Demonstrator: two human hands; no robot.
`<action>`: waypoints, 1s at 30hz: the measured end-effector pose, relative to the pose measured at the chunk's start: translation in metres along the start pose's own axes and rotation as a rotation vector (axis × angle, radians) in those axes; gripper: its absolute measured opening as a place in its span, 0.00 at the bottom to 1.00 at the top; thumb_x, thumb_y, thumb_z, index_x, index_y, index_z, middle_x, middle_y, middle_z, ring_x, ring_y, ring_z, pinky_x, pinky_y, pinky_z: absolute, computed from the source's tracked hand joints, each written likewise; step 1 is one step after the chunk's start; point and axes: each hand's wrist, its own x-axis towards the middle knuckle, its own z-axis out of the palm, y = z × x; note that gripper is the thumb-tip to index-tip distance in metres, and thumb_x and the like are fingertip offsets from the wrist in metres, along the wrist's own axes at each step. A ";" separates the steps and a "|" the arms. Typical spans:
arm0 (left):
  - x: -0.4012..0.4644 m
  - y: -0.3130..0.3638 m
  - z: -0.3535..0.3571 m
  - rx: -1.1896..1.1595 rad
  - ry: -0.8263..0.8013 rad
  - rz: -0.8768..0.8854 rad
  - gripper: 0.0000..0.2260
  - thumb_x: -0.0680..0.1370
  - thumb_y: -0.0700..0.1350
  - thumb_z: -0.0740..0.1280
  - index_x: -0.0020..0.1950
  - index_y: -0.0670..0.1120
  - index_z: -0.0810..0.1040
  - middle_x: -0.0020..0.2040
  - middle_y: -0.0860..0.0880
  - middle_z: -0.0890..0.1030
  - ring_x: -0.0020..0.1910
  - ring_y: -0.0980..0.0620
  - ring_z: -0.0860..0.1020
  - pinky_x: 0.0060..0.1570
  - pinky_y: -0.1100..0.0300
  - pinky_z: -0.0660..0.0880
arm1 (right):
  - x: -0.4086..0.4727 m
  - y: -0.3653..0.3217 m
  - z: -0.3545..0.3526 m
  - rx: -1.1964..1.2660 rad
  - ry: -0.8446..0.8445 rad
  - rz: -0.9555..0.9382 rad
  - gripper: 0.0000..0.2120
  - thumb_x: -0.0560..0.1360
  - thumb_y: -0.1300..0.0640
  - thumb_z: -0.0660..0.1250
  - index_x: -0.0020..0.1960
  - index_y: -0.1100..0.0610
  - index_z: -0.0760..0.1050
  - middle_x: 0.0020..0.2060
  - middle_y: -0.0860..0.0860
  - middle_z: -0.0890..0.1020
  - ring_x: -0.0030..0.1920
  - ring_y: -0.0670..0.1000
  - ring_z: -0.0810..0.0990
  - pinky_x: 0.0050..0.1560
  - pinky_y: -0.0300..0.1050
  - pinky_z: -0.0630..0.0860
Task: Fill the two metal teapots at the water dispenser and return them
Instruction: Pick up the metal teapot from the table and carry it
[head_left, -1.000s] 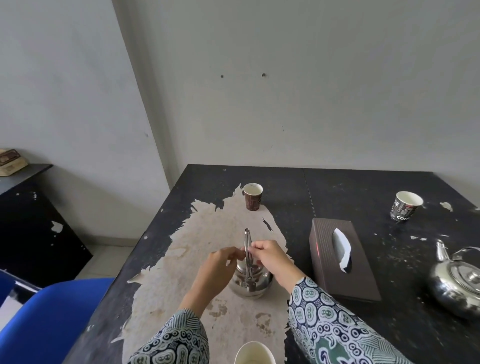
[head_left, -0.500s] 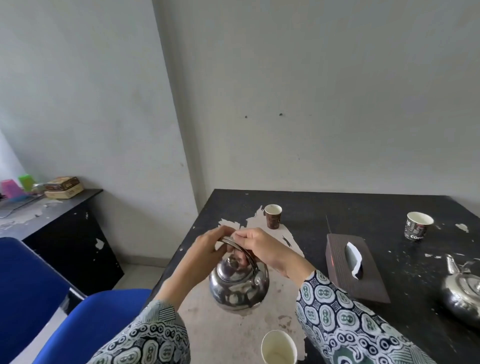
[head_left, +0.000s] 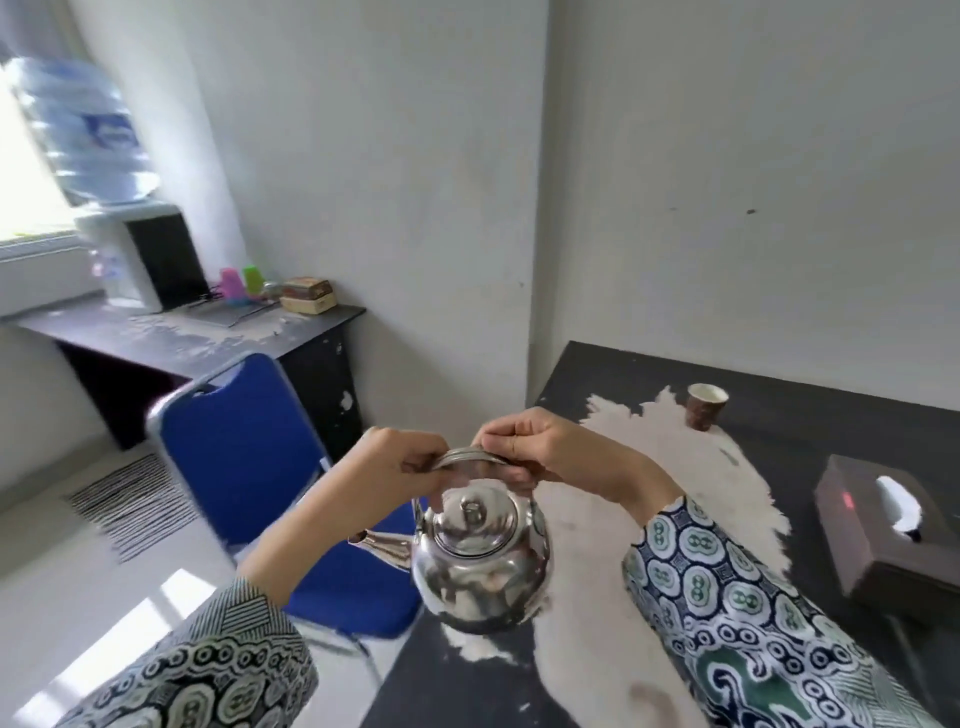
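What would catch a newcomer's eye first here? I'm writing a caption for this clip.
The shiny metal teapot held in mid-air at centre, both hands, left and right, gripping its arched handle, spout pointing left. Next, the bright blue chair just behind it, and the water dispenser with its big bottle on the side counter at far left.

The person is wearing long batik sleeves (head_left: 727, 597) — navy, white and green medallions and rings, striped patches — ending at the wrists, leaving both hands bare.
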 end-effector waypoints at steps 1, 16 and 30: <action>-0.014 -0.007 -0.014 -0.008 -0.003 0.006 0.11 0.71 0.44 0.72 0.30 0.53 0.76 0.25 0.54 0.76 0.27 0.60 0.69 0.30 0.64 0.69 | 0.013 -0.002 0.014 0.006 -0.024 -0.016 0.11 0.79 0.60 0.55 0.42 0.62 0.72 0.26 0.50 0.64 0.27 0.45 0.61 0.28 0.35 0.60; -0.200 -0.146 -0.228 -0.059 0.302 -0.298 0.15 0.69 0.52 0.69 0.24 0.55 0.70 0.22 0.55 0.69 0.23 0.55 0.70 0.30 0.59 0.68 | 0.274 -0.054 0.240 0.069 -0.444 -0.202 0.11 0.75 0.59 0.55 0.39 0.64 0.70 0.20 0.47 0.65 0.22 0.44 0.61 0.25 0.35 0.61; -0.202 -0.317 -0.392 0.175 0.388 -0.416 0.18 0.75 0.51 0.67 0.28 0.48 0.67 0.24 0.53 0.68 0.25 0.56 0.66 0.31 0.58 0.66 | 0.533 -0.068 0.314 0.102 -0.653 -0.301 0.14 0.74 0.56 0.59 0.35 0.65 0.68 0.21 0.44 0.69 0.23 0.45 0.64 0.28 0.43 0.58</action>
